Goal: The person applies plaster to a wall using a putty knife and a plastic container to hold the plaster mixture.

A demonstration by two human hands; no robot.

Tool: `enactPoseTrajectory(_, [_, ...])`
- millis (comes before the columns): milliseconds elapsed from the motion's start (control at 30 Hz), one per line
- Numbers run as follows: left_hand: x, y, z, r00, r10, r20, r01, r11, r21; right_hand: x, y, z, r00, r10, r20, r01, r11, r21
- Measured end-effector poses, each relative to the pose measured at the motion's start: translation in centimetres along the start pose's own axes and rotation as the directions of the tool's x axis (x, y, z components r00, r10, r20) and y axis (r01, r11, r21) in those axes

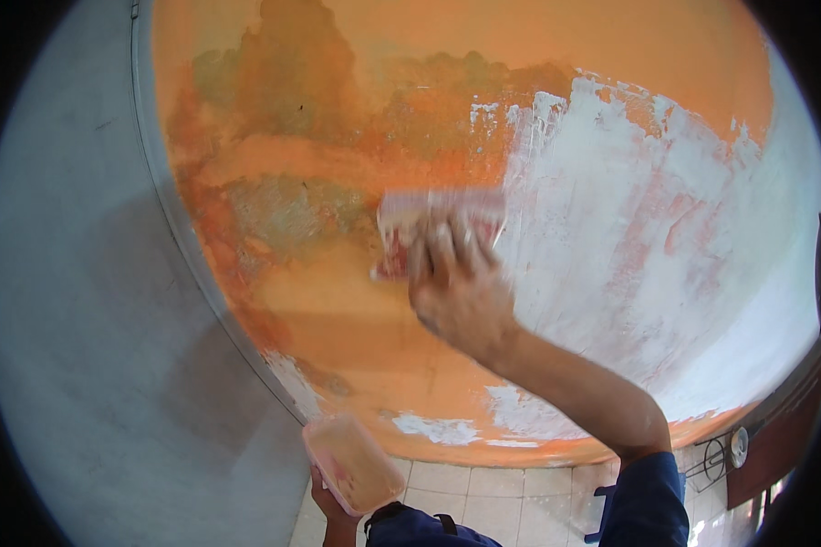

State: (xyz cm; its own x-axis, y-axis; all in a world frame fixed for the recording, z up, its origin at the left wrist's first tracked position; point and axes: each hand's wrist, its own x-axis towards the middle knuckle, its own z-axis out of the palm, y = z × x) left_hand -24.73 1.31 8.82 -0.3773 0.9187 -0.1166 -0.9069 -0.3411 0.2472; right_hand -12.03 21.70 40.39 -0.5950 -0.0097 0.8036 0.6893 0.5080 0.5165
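Observation:
My right hand (465, 296) grips a wide, flat filling scraper (397, 232) smeared with white and reddish paste. The scraper's long edge lies against the orange wall (328, 301), at the left border of a broad white filler patch (611, 237); the blade is blurred by motion. Low on the left, my left hand (327, 501) holds a shallow pinkish plastic tub (382, 448) by its side, its fingers partly hidden behind it. Paste residue coats the tub's inside.
A grey wall (73, 237) meets the orange one at a corner on the left. Below lies a pale tiled floor (493, 483). Partly behind my right sleeve stands a blue stool (602, 510). A thin metal stand (716, 460) and dark brown furniture (775, 451) are at the lower right.

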Motion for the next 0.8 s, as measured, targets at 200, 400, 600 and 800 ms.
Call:
enactPoseTrajectory(200, [-2.7, 0.2, -3.5, 0.995, 0.044, -0.089, -0.042, 0.999, 0.026, 0.0, 0.1, -3.4, 0.998, 0.034, 0.055, -0.045, 0.975, 0.218])
enactPoseTrajectory(400, [-2.3, 3.1, -2.7, 0.997, 0.042, -0.059, -0.041, 0.999, 0.025, 6.9, 5.4, -0.1, 0.965, 0.162, -0.207, -0.187, 0.976, -0.108])
enactPoseTrajectory(600, [-1.4, 7.2, -0.4, 0.988, 0.143, -0.065, -0.137, 0.986, 0.1, 3.6, 1.4, 4.2, 0.976, 0.211, 0.06, -0.196, 0.962, -0.191])
enactPoseTrajectory(800, [-0.8, 10.2, -2.1, 0.939, 0.334, 0.088, -0.336, 0.825, 0.455, -5.7, -6.1, 7.4, 0.959, 0.259, 0.119, -0.259, 0.966, -0.011])
